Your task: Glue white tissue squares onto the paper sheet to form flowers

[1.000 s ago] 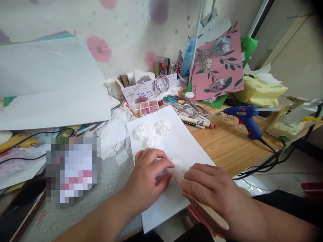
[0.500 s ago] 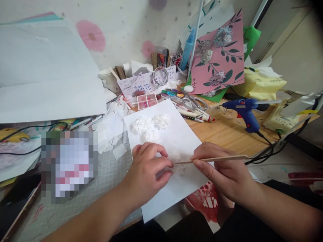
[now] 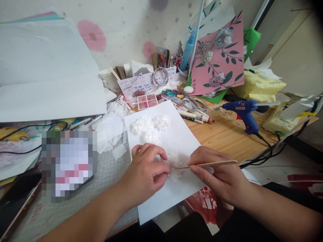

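Here the white tuft [image 3: 176, 161] lies between both hands, wooden stick [image 3: 209, 164] touching it.

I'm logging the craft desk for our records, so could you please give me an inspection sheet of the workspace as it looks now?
Surface: wooden desk, with a grid mat on its left part.
Job's things: white sheet carrying white fluffy clumps; thin wooden stick.
Clutter: scissors, pens, paper scraps, pink flower card, large white sheets, yellow pack.
Grippers: left hand presses on the sheet by a clump; right hand holds the stick, tip at that clump.
Cables: black cord from the blue glue gun trails off the desk edge.
Surroundings: spotted wall behind; red basket below the desk edge.
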